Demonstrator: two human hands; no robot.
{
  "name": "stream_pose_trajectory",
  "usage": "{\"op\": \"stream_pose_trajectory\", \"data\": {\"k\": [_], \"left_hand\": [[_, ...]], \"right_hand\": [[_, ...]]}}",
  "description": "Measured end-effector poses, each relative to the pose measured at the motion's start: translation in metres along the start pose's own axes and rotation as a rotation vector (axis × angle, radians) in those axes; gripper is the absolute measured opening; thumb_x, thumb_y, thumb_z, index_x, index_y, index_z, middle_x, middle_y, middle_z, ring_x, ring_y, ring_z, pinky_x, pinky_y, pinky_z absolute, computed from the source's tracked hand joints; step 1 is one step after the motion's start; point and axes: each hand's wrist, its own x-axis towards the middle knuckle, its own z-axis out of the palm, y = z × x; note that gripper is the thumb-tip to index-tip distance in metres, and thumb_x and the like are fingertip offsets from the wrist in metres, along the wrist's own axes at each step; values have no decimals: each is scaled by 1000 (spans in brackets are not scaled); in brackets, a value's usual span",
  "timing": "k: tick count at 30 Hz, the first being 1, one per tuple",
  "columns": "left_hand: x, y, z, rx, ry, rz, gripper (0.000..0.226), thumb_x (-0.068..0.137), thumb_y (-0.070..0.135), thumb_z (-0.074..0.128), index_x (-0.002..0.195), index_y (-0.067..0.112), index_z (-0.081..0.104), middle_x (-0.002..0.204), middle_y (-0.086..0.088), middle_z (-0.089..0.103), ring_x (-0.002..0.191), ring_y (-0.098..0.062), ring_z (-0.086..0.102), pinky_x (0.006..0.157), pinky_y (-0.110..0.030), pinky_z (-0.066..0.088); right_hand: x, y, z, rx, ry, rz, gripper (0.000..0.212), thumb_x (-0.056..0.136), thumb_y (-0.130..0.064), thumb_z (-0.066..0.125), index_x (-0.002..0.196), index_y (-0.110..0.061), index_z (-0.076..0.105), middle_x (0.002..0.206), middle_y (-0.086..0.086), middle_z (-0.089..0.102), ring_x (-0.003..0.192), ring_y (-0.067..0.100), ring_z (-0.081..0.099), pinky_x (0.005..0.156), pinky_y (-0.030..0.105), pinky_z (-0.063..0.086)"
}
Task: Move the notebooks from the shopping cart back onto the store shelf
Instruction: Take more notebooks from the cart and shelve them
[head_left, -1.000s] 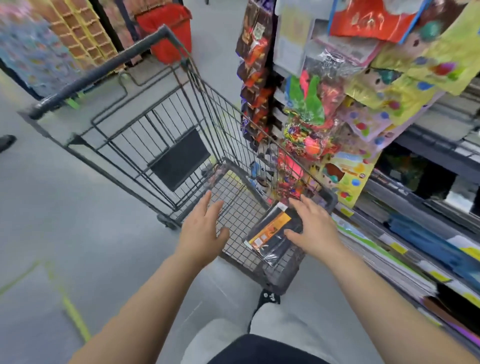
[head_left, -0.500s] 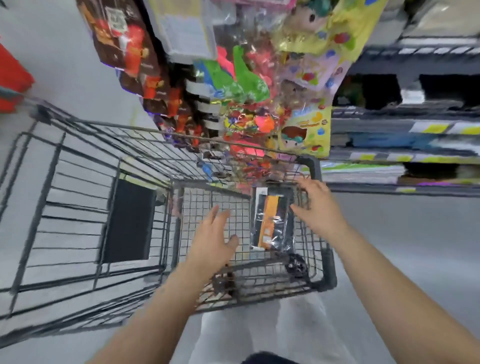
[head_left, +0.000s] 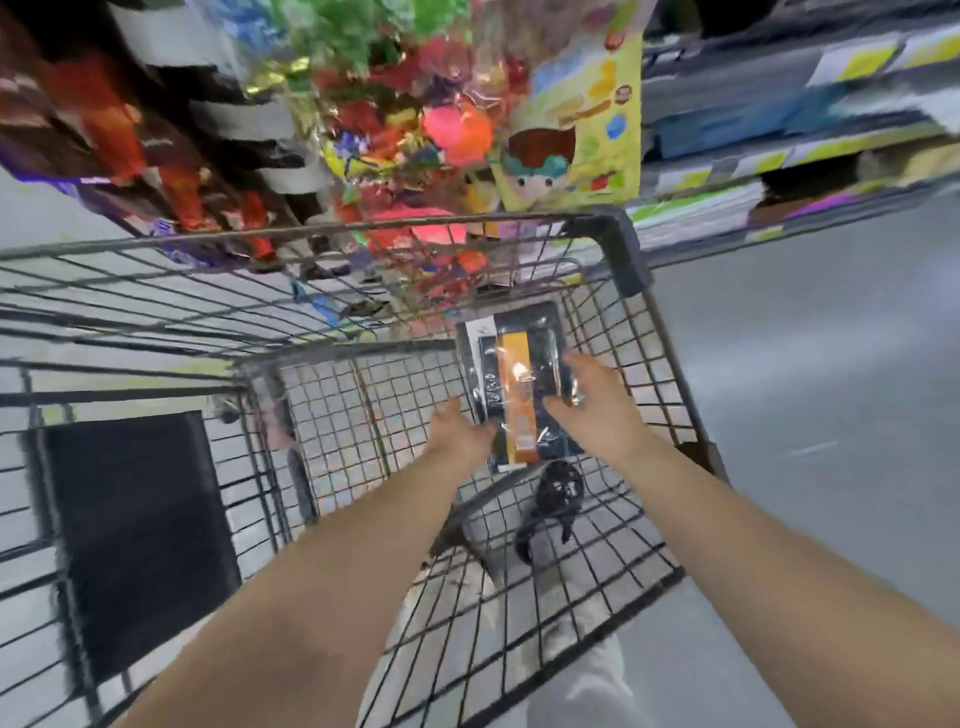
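A shrink-wrapped pack of black notebooks (head_left: 517, 374) with an orange band lies on the wire floor of the shopping cart (head_left: 631, 249), near its far right corner. My left hand (head_left: 457, 431) reaches down to the pack's near left edge and touches it. My right hand (head_left: 589, 395) is on the pack's right edge, fingers curling round the side. Both forearms reach down into the cart. The store shelf (head_left: 779, 166) with stacked paper goods runs along the upper right, beyond the cart.
Hanging bags of colourful toys and sweets (head_left: 405, 135) crowd the space above the cart's far rim. A black panel (head_left: 135, 535) sits on the cart's folded seat at left. A cart wheel (head_left: 556, 499) shows through the mesh. Grey floor (head_left: 810, 415) lies to the right.
The view has tilted down over the cart. Both hands have dropped deeper into the basket and closed in on the pack's two sides; the left hand was apart from it before.
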Motion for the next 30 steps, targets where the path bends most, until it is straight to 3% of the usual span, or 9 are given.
{"op": "stream_pose_trajectory", "data": {"k": [2, 7, 11, 13, 17, 21, 24, 27, 30], "left_hand": [[20, -1, 23, -5, 14, -78, 86, 86, 48, 64, 147, 4, 23, 147, -16, 38, 127, -32, 47, 99, -35, 44], [45, -14, 56, -56, 8, -175, 81, 73, 58, 72, 128, 10, 38, 123, -8, 53, 112, -28, 56, 93, -37, 50], [47, -27, 53, -51, 54, -70, 50, 78, 54, 69, 103, 15, 51, 93, -1, 62, 85, -20, 60, 62, -27, 46], [46, -37, 42, -3, 87, -42, 44, 79, 54, 68, 93, 14, 55, 79, 2, 62, 79, -20, 62, 55, -25, 42], [30, -59, 16, -123, 224, 23, 36, 79, 46, 72, 92, 15, 59, 84, 1, 65, 79, -20, 62, 70, -31, 50], [2, -76, -9, -296, 338, 96, 32, 83, 40, 71, 80, 15, 50, 68, 6, 51, 62, -13, 49, 55, -17, 38], [-10, -83, -20, -359, 383, 65, 33, 82, 43, 70, 87, 15, 53, 75, -1, 57, 67, -17, 51, 59, -25, 41], [-21, -81, -27, -426, 423, 44, 28, 84, 40, 70, 78, 23, 48, 74, 3, 55, 64, -12, 49, 56, -18, 37], [-40, -71, -33, -484, 438, 78, 31, 85, 39, 70, 73, 29, 43, 73, 9, 52, 64, -6, 48, 52, -8, 38]], "right_hand": [[16, 22, 14, -18, -21, 10, 77, 66, -59, 53, 130, -18, 53, 127, 8, 58, 117, 27, 54, 99, 43, 45], [17, 34, 25, -181, 19, 45, 65, 82, -29, 64, 141, -15, 39, 133, 15, 47, 125, 33, 43, 106, 40, 37], [24, 48, 38, -208, 11, 87, 70, 84, -29, 63, 144, -14, 31, 139, 12, 43, 129, 31, 38, 107, 42, 35], [29, 52, 45, -185, 3, 149, 71, 83, -30, 65, 143, -12, 31, 138, 14, 43, 128, 32, 40, 107, 42, 36], [42, 53, 56, -66, 21, 347, 71, 76, -37, 74, 131, -7, 39, 127, 19, 53, 118, 35, 51, 97, 39, 45], [53, 56, 70, -115, 40, 465, 90, 66, -46, 80, 131, -6, 33, 132, 20, 47, 122, 35, 48, 102, 43, 42], [52, 55, 80, -206, 85, 513, 97, 64, -51, 80, 135, -10, 29, 134, 20, 41, 124, 35, 41, 99, 45, 42], [43, 49, 88, -188, 144, 427, 80, 70, -45, 78, 129, -12, 34, 130, 18, 44, 119, 35, 44, 90, 46, 45], [29, 42, 85, -116, 85, 269, 56, 85, -40, 64, 125, -10, 38, 122, 16, 55, 109, 37, 55, 81, 41, 49]]}}
